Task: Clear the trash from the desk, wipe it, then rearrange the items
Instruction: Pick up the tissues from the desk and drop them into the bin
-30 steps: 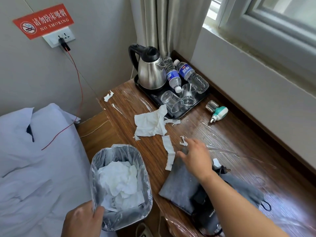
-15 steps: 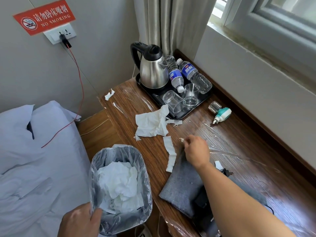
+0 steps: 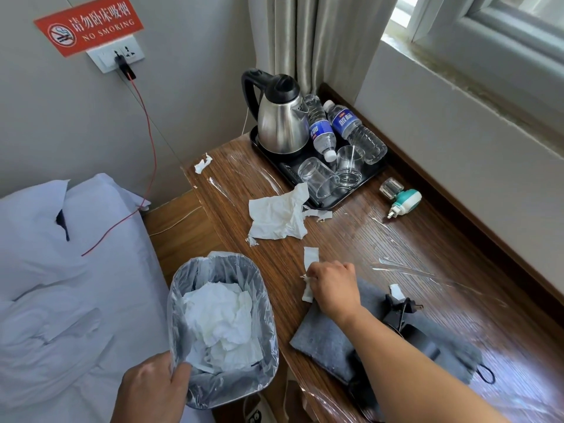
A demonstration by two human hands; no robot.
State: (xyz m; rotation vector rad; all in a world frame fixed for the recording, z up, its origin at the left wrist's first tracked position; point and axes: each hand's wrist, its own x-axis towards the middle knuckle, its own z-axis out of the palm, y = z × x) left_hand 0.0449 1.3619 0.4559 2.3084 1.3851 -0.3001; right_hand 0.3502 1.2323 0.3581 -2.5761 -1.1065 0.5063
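Head view — right hand (image 3: pixel 331 285) pinches paper strip (image 3: pixel 310 258), long axis pointing away.

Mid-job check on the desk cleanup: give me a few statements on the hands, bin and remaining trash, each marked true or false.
1. The left hand holds the trash bin by its rim. True.
2. The bin is empty. False: crumpled white paper lies in it.
3. The right hand is at the paper strip on the desk. True.
4. The large crumpled tissue is already binned. False: it lies on the desk beside the black tray.
5. The kettle lies tipped over. False: it stands upright on the tray.
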